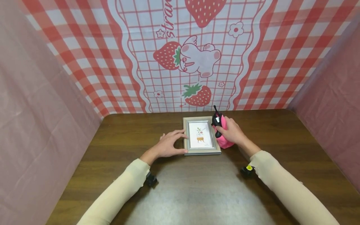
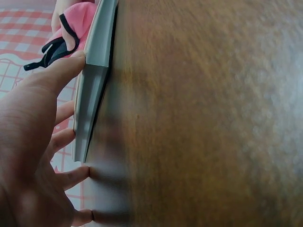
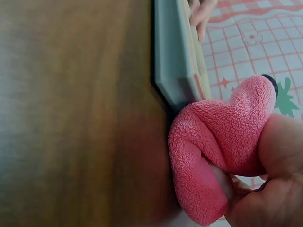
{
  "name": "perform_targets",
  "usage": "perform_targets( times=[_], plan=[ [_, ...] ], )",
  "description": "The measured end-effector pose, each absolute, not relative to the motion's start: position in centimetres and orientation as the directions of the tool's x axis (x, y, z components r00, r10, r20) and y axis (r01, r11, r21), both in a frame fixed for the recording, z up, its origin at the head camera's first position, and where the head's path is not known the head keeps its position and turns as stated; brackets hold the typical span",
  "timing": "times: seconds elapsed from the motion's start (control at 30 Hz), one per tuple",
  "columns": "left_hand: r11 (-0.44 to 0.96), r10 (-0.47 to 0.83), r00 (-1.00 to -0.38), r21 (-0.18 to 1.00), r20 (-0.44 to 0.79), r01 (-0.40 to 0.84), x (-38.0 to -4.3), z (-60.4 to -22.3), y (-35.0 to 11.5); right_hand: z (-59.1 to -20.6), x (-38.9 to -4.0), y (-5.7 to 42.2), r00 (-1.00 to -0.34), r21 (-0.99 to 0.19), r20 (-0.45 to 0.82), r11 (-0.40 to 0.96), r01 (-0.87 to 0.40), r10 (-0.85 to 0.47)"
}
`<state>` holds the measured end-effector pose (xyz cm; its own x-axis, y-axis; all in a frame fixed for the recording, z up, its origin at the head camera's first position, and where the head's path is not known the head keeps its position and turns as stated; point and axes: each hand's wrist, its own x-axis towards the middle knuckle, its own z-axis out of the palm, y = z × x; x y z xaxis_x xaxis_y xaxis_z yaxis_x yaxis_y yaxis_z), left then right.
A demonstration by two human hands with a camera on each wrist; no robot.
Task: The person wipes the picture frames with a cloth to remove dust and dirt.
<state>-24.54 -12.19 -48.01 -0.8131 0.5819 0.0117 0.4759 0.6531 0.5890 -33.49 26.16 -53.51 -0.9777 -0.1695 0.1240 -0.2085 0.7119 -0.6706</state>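
Note:
A picture frame (image 1: 200, 136) with a silvery-beige border lies face up on the table, showing a small plant print. My left hand (image 1: 168, 144) rests at its left side, thumb and fingers spread and fairly straight, with fingertips on the border. In the left wrist view the thumb (image 2: 66, 73) touches the frame's edge, while two fingers reach past its corner. My right hand (image 1: 235, 132) grips a bunched pink plush cloth (image 1: 224, 142) with black trim and a loop, against the frame's right side. The right wrist view shows the folded cloth (image 3: 203, 137) at the frame's corner.
Dark wood-grain tabletop (image 1: 197, 187) extends around the frame. A red-and-white strawberry-print cloth (image 1: 191, 62) hangs behind the table's far edge. Pinkish curtains (image 1: 42, 125) stand on both sides. Small black devices (image 1: 152, 180) sit at both wrists under the pale sleeves.

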Motion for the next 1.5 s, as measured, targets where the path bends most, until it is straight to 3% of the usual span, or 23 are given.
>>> perform_targets(
  times=[0.5,0.9,1.13,1.5],
  plan=[
    [0.656,0.574,-0.819,0.597,0.004,0.462,-24.4,-48.0,-12.4,-52.9,-28.7,25.4,-0.96,-0.723,0.231,0.632,-0.28,-0.161],
    [0.68,0.56,-0.828,0.589,-0.032,0.437,-23.9,-47.1,-12.0,-54.3,-29.2,25.9,-0.965,-0.684,0.226,0.684,-0.255,-0.133],
    [0.675,0.568,-0.822,0.591,-0.036,0.441,-24.3,-47.5,-11.9,-49.4,-25.6,23.7,-0.973,-0.686,0.21,0.693,-0.22,-0.102],
    [0.643,0.589,-0.808,0.601,0.008,0.475,-24.6,-48.1,-12.3,-52.6,-28.4,24.5,-0.949,-0.611,0.301,0.746,-0.267,-0.093]
  ],
)
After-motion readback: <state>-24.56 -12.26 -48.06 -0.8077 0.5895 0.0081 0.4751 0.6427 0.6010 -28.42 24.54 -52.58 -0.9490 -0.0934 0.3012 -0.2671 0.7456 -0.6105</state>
